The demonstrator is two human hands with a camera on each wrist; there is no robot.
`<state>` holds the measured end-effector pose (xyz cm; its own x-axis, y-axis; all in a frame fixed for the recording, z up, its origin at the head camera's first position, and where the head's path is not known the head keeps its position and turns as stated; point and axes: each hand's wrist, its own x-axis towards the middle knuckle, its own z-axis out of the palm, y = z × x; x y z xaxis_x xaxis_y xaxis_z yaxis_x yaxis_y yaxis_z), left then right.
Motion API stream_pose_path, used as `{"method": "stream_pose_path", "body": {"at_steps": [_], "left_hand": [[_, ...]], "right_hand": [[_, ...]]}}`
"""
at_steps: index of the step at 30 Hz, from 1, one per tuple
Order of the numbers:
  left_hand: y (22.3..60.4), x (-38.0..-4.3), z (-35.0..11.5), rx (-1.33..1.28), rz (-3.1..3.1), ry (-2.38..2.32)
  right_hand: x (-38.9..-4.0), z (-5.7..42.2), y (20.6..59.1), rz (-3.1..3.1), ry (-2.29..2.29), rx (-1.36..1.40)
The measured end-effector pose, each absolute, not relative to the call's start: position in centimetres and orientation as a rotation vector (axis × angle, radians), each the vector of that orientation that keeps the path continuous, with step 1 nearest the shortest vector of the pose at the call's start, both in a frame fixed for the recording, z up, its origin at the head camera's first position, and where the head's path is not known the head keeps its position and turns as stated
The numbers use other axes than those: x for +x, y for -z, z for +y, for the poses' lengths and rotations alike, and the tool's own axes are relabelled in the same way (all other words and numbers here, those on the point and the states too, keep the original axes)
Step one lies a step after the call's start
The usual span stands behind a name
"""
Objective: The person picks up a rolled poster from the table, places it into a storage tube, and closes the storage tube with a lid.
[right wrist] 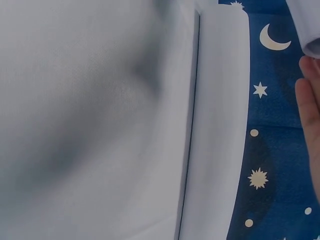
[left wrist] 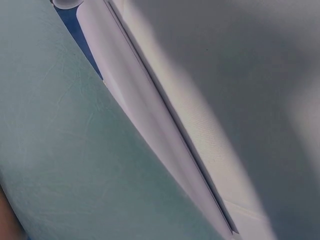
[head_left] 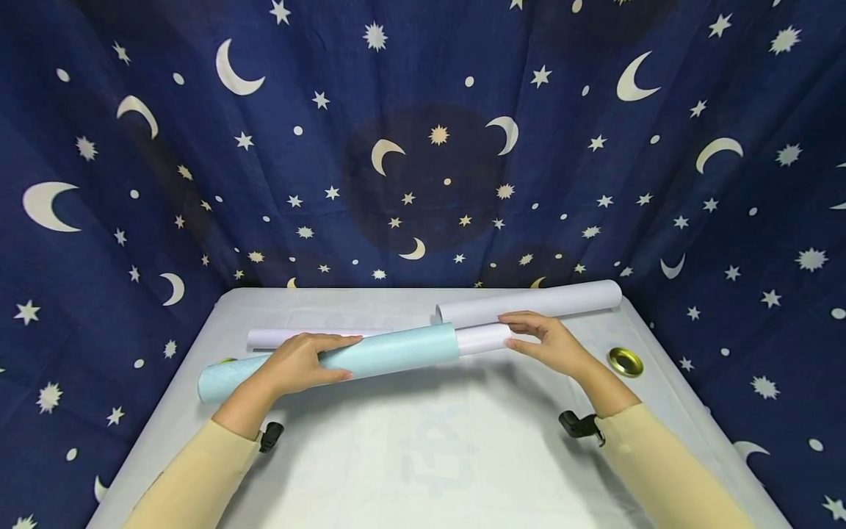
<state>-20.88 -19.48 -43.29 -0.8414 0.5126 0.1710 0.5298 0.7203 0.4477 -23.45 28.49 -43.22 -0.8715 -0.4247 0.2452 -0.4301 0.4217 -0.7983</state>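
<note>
In the head view my left hand (head_left: 297, 364) grips a long light-blue tube (head_left: 396, 354) from above. The tube is held aslant over the table, its right end higher. A white paper roll (head_left: 479, 340) sticks out of that right end. My right hand (head_left: 551, 344) pinches the roll's outer end, fingers above and thumb at the near side. In the left wrist view the tube (left wrist: 85, 150) fills the left side. The right wrist view shows the fingers (right wrist: 307, 100) at the open end of the roll (right wrist: 306, 22).
A thicker white roll (head_left: 529, 304) lies at the back right of the white table (head_left: 463, 455). Another white roll (head_left: 271, 338) lies behind the tube at the left. A gold round lid (head_left: 625, 361) rests at the right. A patterned blue curtain (head_left: 423, 88) surrounds the table.
</note>
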Motion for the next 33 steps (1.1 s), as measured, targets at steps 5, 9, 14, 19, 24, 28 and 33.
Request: {"method": "stream_pose_path", "body": {"at_steps": [5,9,14,19,24,28,33], "left_hand": [[43.4,-21.0,-19.5,-0.881,-2.878,0.760],[43.4,-21.0,-19.6,-0.878,-2.881,0.754],[43.4,-21.0,-19.6,-0.885,-2.872,0.754],[43.5,-21.1,-19.6,-0.889,-2.868,0.763],[43.5,-21.1,-19.4,-0.890,-2.870,0.765],[43.6,-21.1,-19.4,-0.884,-2.875,0.764],[43.5,-21.1,-19.2,-0.890,-2.876,0.763]], "right_hand": [[-23.6,28.8,43.3,-2.602,-1.621,0.795],[-23.8,28.9,43.5,-2.603,-1.683,0.760],[-23.8,28.9,43.7,-2.625,-1.703,0.739],[-23.7,28.5,43.6,-2.641,-1.696,0.751],[-23.6,27.9,43.6,-2.631,-1.715,0.756],[-23.7,27.5,43.8,-2.613,-1.726,0.774],[-23.7,27.0,44.0,-2.600,-1.737,0.784]]}}
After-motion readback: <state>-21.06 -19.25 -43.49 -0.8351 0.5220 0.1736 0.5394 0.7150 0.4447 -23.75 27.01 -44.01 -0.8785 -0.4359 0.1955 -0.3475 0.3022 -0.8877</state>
